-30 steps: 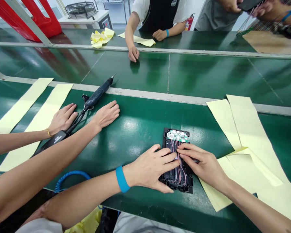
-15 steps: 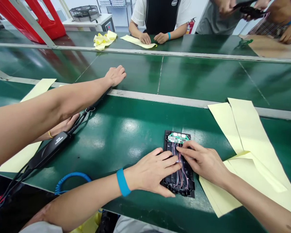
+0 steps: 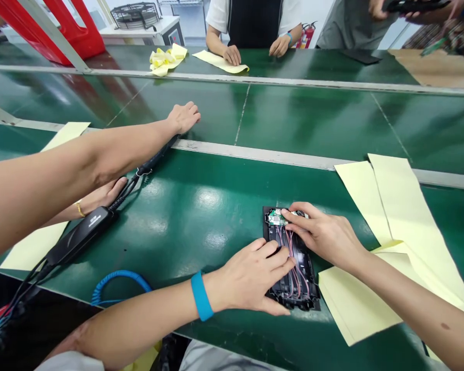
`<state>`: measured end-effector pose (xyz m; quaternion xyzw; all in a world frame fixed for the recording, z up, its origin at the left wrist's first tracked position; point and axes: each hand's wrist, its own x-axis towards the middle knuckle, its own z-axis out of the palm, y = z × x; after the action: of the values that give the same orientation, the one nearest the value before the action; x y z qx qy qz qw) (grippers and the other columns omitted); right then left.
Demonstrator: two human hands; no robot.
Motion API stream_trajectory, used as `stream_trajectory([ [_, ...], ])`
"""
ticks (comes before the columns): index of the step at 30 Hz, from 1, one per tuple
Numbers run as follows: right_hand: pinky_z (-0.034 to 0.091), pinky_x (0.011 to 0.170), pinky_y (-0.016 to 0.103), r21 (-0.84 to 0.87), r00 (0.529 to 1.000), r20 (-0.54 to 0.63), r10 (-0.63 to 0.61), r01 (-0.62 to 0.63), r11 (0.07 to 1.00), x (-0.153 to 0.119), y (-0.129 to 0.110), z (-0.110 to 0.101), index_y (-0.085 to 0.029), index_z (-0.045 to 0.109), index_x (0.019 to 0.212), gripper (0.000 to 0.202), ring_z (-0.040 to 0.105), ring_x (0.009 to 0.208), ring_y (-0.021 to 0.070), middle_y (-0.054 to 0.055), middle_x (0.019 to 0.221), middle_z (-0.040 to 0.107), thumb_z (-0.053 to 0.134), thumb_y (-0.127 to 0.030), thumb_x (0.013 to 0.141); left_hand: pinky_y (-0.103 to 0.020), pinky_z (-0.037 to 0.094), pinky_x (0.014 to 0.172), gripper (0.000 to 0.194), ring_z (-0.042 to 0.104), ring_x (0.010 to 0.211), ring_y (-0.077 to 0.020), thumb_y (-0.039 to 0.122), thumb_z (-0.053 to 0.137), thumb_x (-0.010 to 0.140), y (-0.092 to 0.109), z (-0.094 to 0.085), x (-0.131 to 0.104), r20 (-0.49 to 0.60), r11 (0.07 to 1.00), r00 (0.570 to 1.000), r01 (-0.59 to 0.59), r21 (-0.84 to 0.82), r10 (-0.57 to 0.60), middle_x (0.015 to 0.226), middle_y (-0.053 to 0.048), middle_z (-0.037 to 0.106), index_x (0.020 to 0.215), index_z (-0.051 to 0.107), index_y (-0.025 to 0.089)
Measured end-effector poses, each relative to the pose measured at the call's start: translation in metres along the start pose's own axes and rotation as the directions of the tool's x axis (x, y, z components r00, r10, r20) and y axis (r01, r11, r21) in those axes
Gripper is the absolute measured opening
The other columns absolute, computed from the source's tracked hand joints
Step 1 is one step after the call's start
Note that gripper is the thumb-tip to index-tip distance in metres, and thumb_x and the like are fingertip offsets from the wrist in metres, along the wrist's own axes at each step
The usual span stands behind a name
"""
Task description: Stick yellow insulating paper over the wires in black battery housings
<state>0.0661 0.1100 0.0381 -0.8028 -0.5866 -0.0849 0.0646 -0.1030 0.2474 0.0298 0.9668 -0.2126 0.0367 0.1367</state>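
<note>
An open black plastic housing lies on the green bench, with a small green circuit board across its far end. Thin pink and dark wires run lengthwise inside it. My left hand, wearing a blue wristband, rests over the housing's left side, fingers spread and thumb near its front edge. My right hand comes in from the right; its thumb and forefinger close at the circuit board and cover the board's right part. Whatever lies under those fingertips is hidden.
Pale yellow paper sheets lie to the right. At left, another person's arm reaches across above a black cable with a box. A coiled blue cord sits at the near edge. Across the belt are other people.
My right hand has moved from the wires up to the circuit board. My left hand has shifted slightly right. Across the belt, a person's hands have moved apart.
</note>
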Motion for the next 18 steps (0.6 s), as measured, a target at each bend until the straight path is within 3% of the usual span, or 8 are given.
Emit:
stream_trajectory([
  [5,0.043,0.044,0.024,0.169,0.997,0.031,0.077,-0.081,0.982,-0.001,-0.004,-0.001,-0.027,0.062,0.113,0.035,0.053,0.049,0.0045,0.001,0.116,0.058,0.046,-0.046,0.088,-0.039,0.031,0.097,0.08,0.04,0.115,-0.0273,0.068,0.047,0.077,0.009,0.008,0.003,-0.025,0.998,0.997,0.066,-0.006,-0.066,0.125,-0.011,0.051,0.129,0.041,0.008],
  [10,0.045,0.044,0.023,0.171,0.986,-0.007,0.166,-0.163,0.972,-0.005,-0.013,0.006,-0.027,0.06,0.116,0.039,0.061,0.063,0.0099,0.003,0.118,0.056,0.048,-0.05,0.086,-0.039,0.032,0.099,0.079,0.04,0.117,-0.027,0.067,0.05,0.076,0.009,0.007,0.002,-0.041,0.997,0.996,0.076,-0.019,-0.077,0.126,-0.01,0.051,0.129,0.041,0.01],
  [18,0.044,0.044,0.022,0.174,0.98,0.004,0.198,-0.196,0.965,-0.007,-0.014,0.009,-0.029,0.057,0.117,0.036,0.062,0.067,0.0103,0.002,0.121,0.055,0.046,-0.046,0.088,-0.041,0.029,0.105,0.078,0.035,0.126,-0.0271,0.066,0.045,0.079,0.011,0.009,0.0,-0.02,0.996,0.996,0.088,-0.01,-0.088,0.136,-0.008,0.045,0.134,0.038,0.011],
])
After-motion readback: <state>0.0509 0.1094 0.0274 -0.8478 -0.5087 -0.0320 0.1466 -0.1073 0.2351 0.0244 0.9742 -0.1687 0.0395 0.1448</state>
